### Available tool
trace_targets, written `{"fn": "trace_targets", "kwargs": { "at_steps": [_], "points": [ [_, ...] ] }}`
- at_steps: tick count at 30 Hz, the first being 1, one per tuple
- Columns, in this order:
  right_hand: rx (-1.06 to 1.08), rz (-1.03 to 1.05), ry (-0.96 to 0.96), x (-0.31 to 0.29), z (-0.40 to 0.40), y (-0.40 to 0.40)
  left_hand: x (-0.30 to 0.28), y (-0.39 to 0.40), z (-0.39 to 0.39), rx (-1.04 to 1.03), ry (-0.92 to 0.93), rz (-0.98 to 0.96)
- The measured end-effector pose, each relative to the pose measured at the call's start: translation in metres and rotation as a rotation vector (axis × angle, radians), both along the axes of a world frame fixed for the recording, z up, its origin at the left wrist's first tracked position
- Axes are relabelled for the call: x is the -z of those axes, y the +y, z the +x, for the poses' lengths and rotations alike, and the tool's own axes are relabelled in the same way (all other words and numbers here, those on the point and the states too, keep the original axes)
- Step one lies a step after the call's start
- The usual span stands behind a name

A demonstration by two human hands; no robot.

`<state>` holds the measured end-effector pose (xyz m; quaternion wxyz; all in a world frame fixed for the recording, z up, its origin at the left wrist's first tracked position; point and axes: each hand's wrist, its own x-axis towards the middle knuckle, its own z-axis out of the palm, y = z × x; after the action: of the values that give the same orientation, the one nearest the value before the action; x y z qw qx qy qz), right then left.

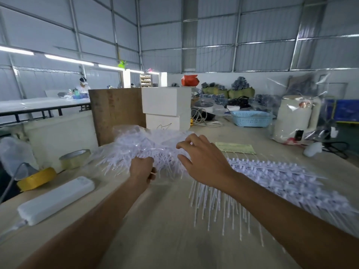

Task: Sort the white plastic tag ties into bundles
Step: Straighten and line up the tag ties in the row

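Gripping a fistful of white tag ties [139,152] low in the loose heap, the left hand [142,170] lifts it off the table [155,220], likely to free a portion. Just right of that grip, the right hand [202,162] hovers, fingers spread and curved, holding nothing, seemingly ready to comb strands straight. Farther right, aligned ties [281,183] lie in rows.
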<state>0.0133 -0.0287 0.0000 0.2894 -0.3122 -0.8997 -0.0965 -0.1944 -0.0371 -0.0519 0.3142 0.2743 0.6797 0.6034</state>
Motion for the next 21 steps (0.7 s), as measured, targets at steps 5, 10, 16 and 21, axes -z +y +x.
{"fn": "trace_targets", "kwargs": {
  "at_steps": [5,10,16,21],
  "points": [
    [0.137,-0.281,0.016,0.033,0.104,0.002,-0.025,-0.031,0.058,0.66,0.382,-0.137],
    [0.335,-0.304,-0.037,0.053,0.204,0.006,-0.024,-0.016,0.118,0.733,1.013,-0.148],
    [0.781,-0.217,-0.068,0.071,0.313,0.014,0.013,0.002,0.12,0.411,1.305,-0.205],
    [0.96,-0.588,0.03,0.074,0.352,0.026,0.042,0.009,0.11,0.42,1.35,-0.159]
  ]
}}
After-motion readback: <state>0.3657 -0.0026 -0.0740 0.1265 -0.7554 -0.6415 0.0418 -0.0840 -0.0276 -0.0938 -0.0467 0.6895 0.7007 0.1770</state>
